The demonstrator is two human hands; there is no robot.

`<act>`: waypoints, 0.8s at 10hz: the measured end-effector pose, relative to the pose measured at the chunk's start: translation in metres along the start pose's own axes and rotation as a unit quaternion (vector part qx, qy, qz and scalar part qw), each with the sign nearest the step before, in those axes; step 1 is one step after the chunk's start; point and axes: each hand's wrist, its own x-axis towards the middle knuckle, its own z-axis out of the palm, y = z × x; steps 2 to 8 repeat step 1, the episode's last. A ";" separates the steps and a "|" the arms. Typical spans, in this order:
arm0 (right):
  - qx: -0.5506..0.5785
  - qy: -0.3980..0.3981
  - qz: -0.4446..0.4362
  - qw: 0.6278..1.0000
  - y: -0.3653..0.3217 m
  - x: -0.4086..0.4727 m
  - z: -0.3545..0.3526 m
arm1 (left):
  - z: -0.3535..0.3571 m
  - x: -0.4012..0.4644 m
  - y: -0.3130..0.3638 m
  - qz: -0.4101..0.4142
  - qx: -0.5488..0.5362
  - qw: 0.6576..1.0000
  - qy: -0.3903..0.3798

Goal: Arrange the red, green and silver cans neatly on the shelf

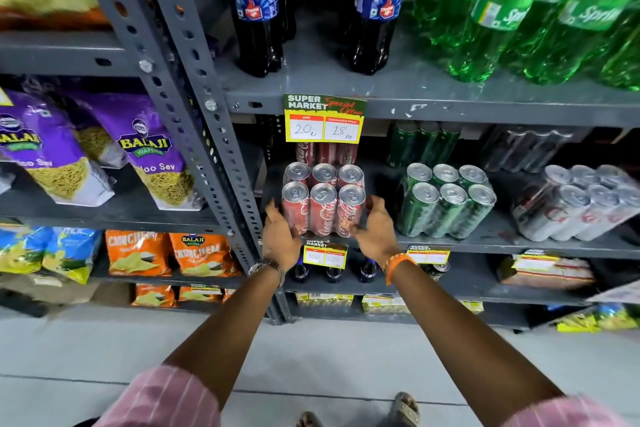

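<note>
A shrink-wrapped pack of red cans point(323, 206) stands upright at the front left of the grey can shelf point(491, 239). My left hand point(278, 236) presses its left side and my right hand point(375, 230) its right side, so both hold the pack. To its right a pack of green cans point(446, 201) leans slightly. Further right a pack of silver cans point(571, 206) lies tilted toward the shelf's front edge. More red cans point(327, 152), green cans point(422, 144) and dark cans point(526, 149) stand behind, partly hidden by the shelf above.
A price tag point(323, 118) hangs from the upper shelf over the red cans. Dark cola bottles point(256, 7) and green soda bottles point(519, 10) stand above. A grey perforated upright point(207, 135) borders the cans on the left, with snack bags point(149, 156) beyond it.
</note>
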 end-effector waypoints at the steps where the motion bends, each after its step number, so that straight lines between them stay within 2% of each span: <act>1: 0.144 0.097 -0.023 0.984 -0.019 -0.047 -0.029 | -0.014 -0.034 0.007 0.065 -0.048 0.996 0.036; 8: 0.144 0.097 -0.023 0.984 -0.019 -0.047 -0.029 | -0.014 -0.034 0.007 0.065 -0.048 0.996 0.036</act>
